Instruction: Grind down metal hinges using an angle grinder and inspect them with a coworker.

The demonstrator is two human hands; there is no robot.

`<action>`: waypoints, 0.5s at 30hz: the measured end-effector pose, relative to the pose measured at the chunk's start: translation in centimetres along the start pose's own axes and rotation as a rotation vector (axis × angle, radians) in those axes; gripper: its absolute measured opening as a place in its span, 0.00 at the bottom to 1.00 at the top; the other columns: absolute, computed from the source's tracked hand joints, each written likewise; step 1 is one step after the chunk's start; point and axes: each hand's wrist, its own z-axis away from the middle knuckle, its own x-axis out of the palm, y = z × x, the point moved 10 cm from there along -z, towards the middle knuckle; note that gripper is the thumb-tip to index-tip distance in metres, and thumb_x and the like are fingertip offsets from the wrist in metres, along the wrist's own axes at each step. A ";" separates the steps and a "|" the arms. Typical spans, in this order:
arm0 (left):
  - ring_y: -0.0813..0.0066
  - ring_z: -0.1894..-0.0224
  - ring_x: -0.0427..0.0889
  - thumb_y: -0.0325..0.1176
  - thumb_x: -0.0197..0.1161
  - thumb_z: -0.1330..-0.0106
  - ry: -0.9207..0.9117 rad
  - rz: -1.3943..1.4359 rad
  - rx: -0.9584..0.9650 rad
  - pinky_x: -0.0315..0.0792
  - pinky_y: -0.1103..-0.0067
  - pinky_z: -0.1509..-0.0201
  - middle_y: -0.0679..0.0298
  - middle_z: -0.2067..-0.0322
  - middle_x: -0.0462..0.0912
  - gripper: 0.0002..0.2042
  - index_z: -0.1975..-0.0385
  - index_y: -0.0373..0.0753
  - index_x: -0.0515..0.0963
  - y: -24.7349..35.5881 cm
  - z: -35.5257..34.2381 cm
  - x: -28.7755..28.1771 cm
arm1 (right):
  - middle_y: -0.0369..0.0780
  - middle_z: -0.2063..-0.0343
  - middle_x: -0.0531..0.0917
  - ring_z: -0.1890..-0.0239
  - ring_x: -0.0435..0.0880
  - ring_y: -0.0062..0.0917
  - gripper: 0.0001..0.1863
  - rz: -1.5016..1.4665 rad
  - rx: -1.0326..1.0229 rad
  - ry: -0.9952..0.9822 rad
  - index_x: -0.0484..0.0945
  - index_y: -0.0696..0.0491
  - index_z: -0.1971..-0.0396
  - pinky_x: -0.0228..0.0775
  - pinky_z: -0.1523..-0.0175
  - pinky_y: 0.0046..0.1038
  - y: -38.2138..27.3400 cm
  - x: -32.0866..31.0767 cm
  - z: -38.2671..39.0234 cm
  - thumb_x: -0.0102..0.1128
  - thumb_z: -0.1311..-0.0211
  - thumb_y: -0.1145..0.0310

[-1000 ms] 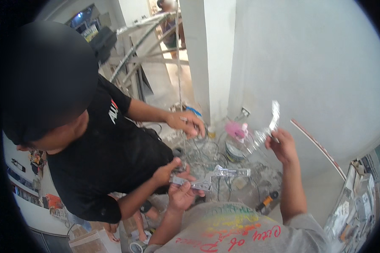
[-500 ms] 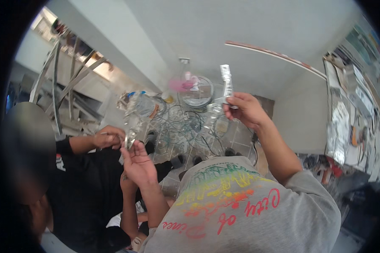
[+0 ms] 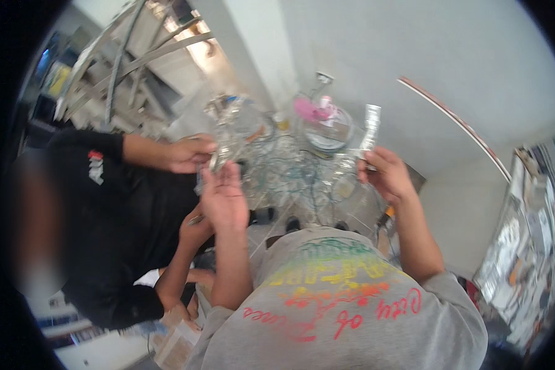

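Head | right hand (image 3: 388, 176) gripping silver piece (image 3: 371, 126) | left hand (image 3: 226, 198): hold unclear | multicolour-lettered grey shirt (image 3: 351, 302)

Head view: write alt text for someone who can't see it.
The right hand holds a silvery strip; the left hand is at a shiny piece beside a black-shirted co-worker's hand. Beyond, a tub stands on cluttered floor.

silver strip (image 3: 370, 126) — glossy, crinkled, metallic-looking | grey T-shirt (image 3: 357, 302): matt cloth | black T-shirt (image 3: 120, 197): matt cloth | wall (image 3: 376, 49) — smooth, matt
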 end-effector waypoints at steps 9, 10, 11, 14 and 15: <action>0.62 0.48 0.75 0.42 0.54 0.28 -0.002 0.104 -0.121 0.74 0.71 0.41 0.51 0.53 0.74 0.21 0.46 0.31 0.68 -2.5 1.4 1.9 | 0.37 0.74 0.80 0.76 0.79 0.23 0.10 -0.089 0.024 -0.079 0.74 0.55 0.65 0.72 0.69 0.24 -0.5 1.9 -1.6 0.50 0.28 0.64; 0.62 0.47 0.75 0.39 0.56 0.30 -0.244 -0.150 -0.196 0.74 0.72 0.42 0.52 0.50 0.73 0.21 0.44 0.31 0.66 -4.1 3.0 4.1 | 0.37 0.74 0.80 0.76 0.79 0.23 0.10 -0.077 0.037 -0.071 0.74 0.55 0.66 0.72 0.69 0.24 -0.5 2.1 -1.4 0.50 0.28 0.64; 0.63 0.47 0.75 0.36 0.58 0.31 -0.489 -0.400 -0.272 0.75 0.73 0.44 0.53 0.47 0.73 0.22 0.42 0.32 0.64 -6.4 5.0 5.9 | 0.37 0.74 0.80 0.76 0.79 0.23 0.10 -0.075 0.033 -0.059 0.74 0.55 0.66 0.72 0.69 0.24 -0.5 2.1 -1.2 0.50 0.28 0.64; 0.63 0.52 0.79 0.33 0.58 0.33 -0.606 -0.954 0.029 0.76 0.72 0.51 0.53 0.50 0.75 0.22 0.41 0.34 0.65 -9.7 6.0 8.3 | 0.36 0.75 0.79 0.76 0.78 0.22 0.11 -0.021 0.035 -0.027 0.75 0.55 0.65 0.71 0.69 0.24 -0.1 2.6 -0.5 0.51 0.29 0.63; 0.66 0.57 0.80 0.33 0.57 0.32 -0.686 -0.901 -0.174 0.77 0.74 0.56 0.54 0.53 0.77 0.21 0.41 0.34 0.66 -12.3 6.5 8.7 | 0.37 0.75 0.80 0.76 0.78 0.22 0.11 -0.079 0.036 -0.040 0.75 0.55 0.66 0.71 0.70 0.23 0.1 2.9 -0.3 0.51 0.29 0.63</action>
